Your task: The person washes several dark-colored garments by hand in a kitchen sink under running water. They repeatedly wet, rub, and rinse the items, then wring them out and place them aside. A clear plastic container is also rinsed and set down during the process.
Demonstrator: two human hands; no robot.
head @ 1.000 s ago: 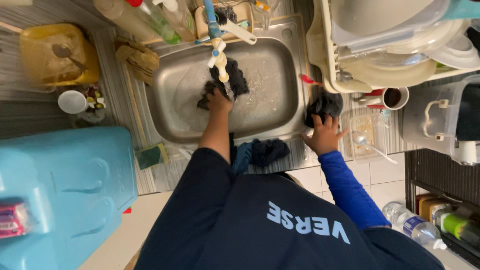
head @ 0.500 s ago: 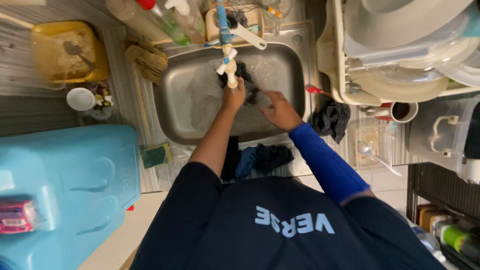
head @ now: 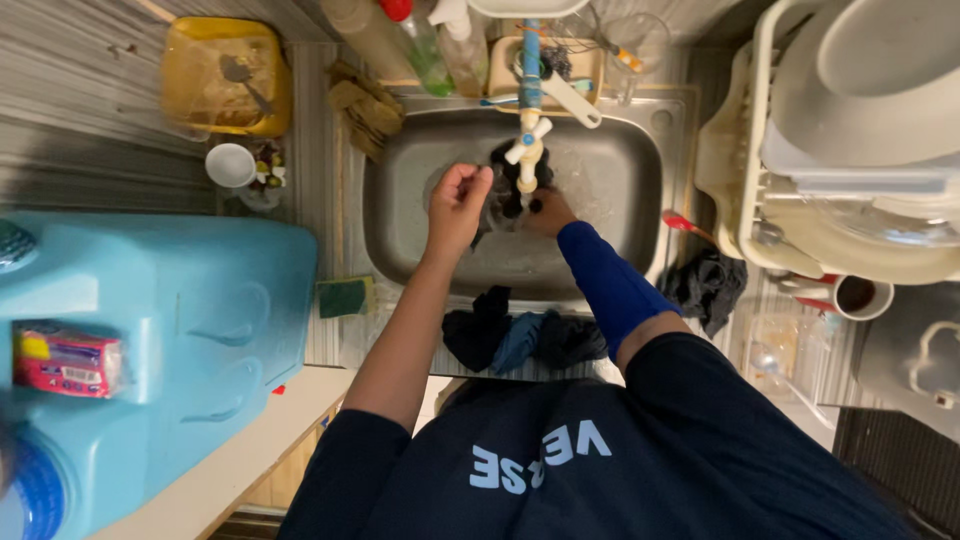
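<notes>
I see the dark cloth [head: 507,190] bunched under the tap [head: 528,150] in the sink [head: 620,190], upper centre of frame; it's wadded, so no clear long axis or heading. Left hand [head: 458,205] is curled shut on the cloth, forearm running up-frame; right hand [head: 548,212] grips its other side, blue-sleeved arm angled up-left.

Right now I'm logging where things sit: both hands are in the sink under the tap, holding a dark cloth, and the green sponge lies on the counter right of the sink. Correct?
Not quite. The head view shows the green sponge on the counter left of the sink, beside the blue container. The rest holds: left hand and right hand hold the dark cloth under the tap.
</notes>
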